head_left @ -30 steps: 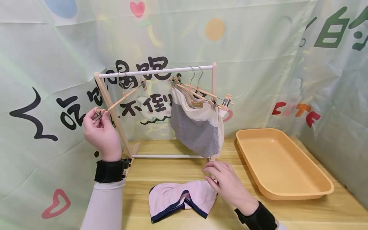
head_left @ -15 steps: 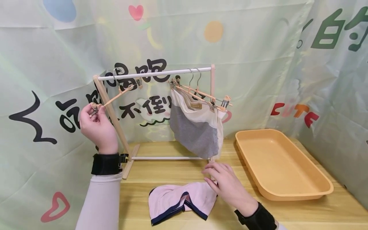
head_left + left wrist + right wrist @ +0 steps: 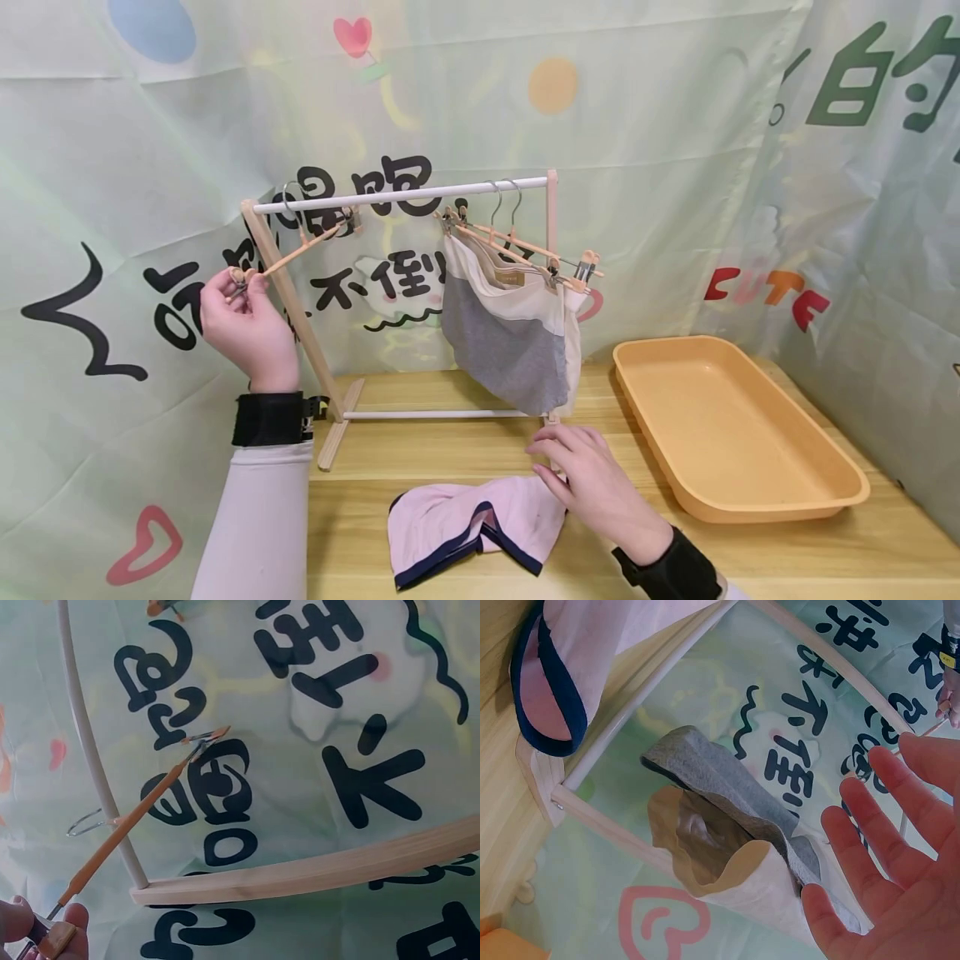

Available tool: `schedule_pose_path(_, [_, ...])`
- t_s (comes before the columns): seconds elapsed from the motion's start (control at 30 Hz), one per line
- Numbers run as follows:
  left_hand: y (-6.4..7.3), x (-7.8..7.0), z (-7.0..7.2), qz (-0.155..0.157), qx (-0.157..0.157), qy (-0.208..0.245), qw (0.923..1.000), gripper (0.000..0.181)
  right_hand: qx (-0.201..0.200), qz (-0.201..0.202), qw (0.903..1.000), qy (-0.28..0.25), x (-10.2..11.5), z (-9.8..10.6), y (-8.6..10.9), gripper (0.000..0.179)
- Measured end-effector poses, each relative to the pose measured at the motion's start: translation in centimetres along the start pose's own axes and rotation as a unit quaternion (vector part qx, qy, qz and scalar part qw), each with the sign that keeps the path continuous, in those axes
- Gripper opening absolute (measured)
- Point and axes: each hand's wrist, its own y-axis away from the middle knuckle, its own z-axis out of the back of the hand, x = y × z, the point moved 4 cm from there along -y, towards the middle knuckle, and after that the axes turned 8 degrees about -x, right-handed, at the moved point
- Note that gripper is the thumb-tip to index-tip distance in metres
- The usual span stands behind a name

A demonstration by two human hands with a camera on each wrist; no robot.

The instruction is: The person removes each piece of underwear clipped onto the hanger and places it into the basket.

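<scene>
My left hand [image 3: 251,329] pinches the near clip of a wooden clip hanger [image 3: 306,247]; its metal hook sits on the rack's white top bar at the left end. In the left wrist view the hanger [image 3: 124,832] slants up from my fingers to its far, bare clip [image 3: 206,742]. My right hand [image 3: 596,479] holds nothing, its fingers spread and loosely bent over the right end of the pink shorts [image 3: 442,521] with navy trim, which lie on the table. Two more hangers hold grey-and-white shorts [image 3: 510,342] and a cream garment [image 3: 573,354] behind them.
The small wooden rack [image 3: 300,321] stands on the wooden table [image 3: 427,454], its base bar low behind the pink shorts. An orange tray [image 3: 738,433] lies to the right. A printed cloth [image 3: 637,208] forms the backdrop close behind.
My left hand has moved left and slightly up with the hanger's clip, and the hanger's hook has slid left along the bar. The right hand stays almost where it was.
</scene>
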Motion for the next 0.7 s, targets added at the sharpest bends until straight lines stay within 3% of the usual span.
schedule_pose_path(0.17, [-0.5,1.7,0.0,0.009,0.005,0.0,0.9999,0.02,0.001,0.0,1.0,0.002,0.0,0.1,0.1,0.017])
schedule_pose_path(0.3, [-0.7,2.2,0.2,0.017,0.001,-0.01,0.9998,0.021,-0.004,0.002,1.0,0.003,0.1,0.1,0.0,0.017])
schedule_pose_path(0.6, [0.0,0.9,0.4,0.028,0.008,-0.051,0.9983,0.025,0.004,-0.011,0.9999,-0.002,0.2,0.2,0.0,0.017])
schedule_pose_path(0.7, [0.1,1.1,0.4,0.028,0.009,-0.057,0.9979,0.026,0.006,-0.014,0.9999,-0.004,0.2,0.3,0.0,0.016])
